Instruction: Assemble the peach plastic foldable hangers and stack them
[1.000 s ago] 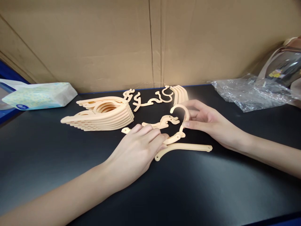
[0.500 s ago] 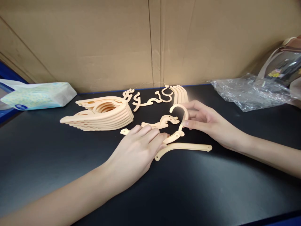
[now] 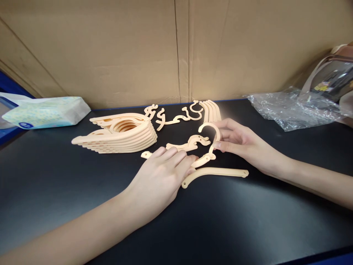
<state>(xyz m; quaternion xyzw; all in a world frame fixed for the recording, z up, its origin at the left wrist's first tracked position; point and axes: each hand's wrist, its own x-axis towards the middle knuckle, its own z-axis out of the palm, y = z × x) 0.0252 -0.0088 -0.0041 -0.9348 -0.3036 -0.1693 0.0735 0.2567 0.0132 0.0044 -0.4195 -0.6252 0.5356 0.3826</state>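
Note:
My left hand [image 3: 162, 173] is closed over a cream plastic hanger arm [image 3: 202, 161], whose far end sticks out past the knuckles on the left. Between thumb and fingers, my right hand [image 3: 237, 138] pinches a cream hanger hook [image 3: 212, 129]. The hook's lower end meets the hanger arm at a holed joint; whether they are fastened I cannot tell. Just in front lies a loose curved hanger arm [image 3: 217, 172], close to my left fingertips. Behind my left hand rests another hanger piece with a hooked end [image 3: 190, 142].
A stack of folded cream hangers [image 3: 121, 138] stands at the left. Farther back are several loose hooks [image 3: 176, 119] and a row of hanger arms [image 3: 211, 110]. A tissue pack [image 3: 49, 112] lies far left, a clear plastic bag [image 3: 289, 108] right, before cardboard [image 3: 124, 51].
Both hands keep nearly the same place and grip. The hook's top has shifted very slightly to the left.

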